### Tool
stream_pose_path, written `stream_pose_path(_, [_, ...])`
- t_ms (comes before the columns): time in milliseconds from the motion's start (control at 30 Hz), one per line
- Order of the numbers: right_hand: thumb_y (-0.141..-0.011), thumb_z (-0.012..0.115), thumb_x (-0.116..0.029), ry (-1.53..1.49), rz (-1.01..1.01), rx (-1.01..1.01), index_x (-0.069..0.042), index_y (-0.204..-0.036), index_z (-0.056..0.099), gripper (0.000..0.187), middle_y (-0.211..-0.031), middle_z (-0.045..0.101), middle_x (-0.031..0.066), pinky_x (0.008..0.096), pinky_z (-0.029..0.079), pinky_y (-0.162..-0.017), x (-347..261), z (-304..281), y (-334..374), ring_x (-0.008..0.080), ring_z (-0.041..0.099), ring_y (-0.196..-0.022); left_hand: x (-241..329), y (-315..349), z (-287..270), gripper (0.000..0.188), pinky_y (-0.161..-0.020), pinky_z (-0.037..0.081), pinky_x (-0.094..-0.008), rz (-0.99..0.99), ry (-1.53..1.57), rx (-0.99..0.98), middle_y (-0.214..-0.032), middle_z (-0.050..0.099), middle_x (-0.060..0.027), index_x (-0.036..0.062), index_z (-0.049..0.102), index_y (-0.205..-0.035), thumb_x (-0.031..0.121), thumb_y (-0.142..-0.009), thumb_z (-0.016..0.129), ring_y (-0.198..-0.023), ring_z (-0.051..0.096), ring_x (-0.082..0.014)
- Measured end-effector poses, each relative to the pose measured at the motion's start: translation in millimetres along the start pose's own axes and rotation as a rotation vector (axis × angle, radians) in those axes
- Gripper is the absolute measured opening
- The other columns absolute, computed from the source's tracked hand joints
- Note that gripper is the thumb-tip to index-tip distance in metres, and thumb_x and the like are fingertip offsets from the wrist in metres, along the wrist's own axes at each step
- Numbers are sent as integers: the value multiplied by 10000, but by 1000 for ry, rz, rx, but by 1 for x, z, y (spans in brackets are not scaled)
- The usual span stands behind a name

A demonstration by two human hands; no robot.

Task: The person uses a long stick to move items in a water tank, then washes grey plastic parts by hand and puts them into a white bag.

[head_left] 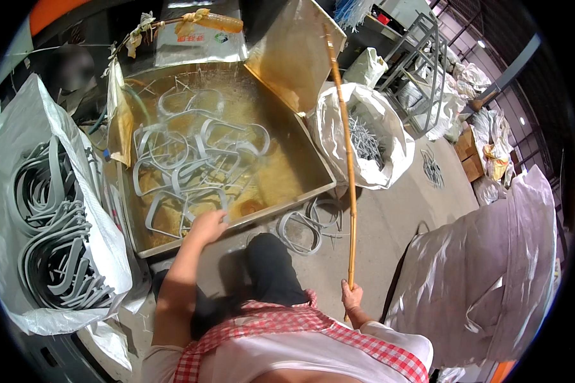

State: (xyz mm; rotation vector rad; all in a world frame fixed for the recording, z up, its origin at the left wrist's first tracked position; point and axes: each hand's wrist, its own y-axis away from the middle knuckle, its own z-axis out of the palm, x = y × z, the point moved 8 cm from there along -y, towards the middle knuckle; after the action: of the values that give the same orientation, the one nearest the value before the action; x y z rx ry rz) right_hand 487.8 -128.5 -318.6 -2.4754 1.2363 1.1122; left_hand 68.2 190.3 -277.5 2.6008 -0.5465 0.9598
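My right hand (351, 295) is wrapped round a long bamboo pole (349, 159), which rises past the tank's right side. At the near rim of a shallow metal tank (281, 203), my left hand (207, 228) has its fingers curled in at the end of a curved grey plastic piece (218, 193); the fingertips are partly hidden. Inside the tank, several similar grey hoop-shaped pieces (201, 150) lie tangled in shallow brownish water (278, 172).
A white woven sack (108, 236) of stacked grey hoops (51, 249) stands left. Right of the tank are a sack (396, 153) of thin grey sticks (364, 140) and loose grey hoops (300, 233) on the floor. A big covered bundle (473, 274) and a metal stepladder (421, 76) stand farther right.
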Motion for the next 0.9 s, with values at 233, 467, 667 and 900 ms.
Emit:
stream_pose_path(233, [-814,602,-302,-330,336,-38,-80,-599,450,344,-454,416,-12,258,341,-348,36,-13,38,88,407,-364,-3,0,7,347,-772,451,-383,-22,32,16,-936,615,-164,62,594,-1046,211,-733,594,-889,576,-322])
stream_pose_path(467, [-859,534,-287,-490,292,-280,-85,-715,469,257,-520,410,-5,247,323,-369,-42,-7,-3,111,386,-393,-12,-2,9,369,-801,442,-390,-23,32,9,-974,608,-172,67,586,-1069,226,-736,596,-920,570,-330])
stream_pose_path(667, [-797,605,-222,-672,10,-438,-89,-773,506,168,-526,474,4,220,351,-408,-268,4,-82,111,460,-446,-13,5,-1,365,-811,437,-411,-65,-30,9,-1010,591,-200,56,574,-1079,221,-753,585,-947,555,-351])
stream_pose_path(900, [-717,627,-248,608,-573,-46,-26,-1076,487,445,-984,588,185,439,469,-689,-271,58,-282,313,589,-882,-20,5,11,314,-779,446,-420,-40,-39,28,-956,605,-187,50,586,-1023,207,-752,560,-914,562,-352])
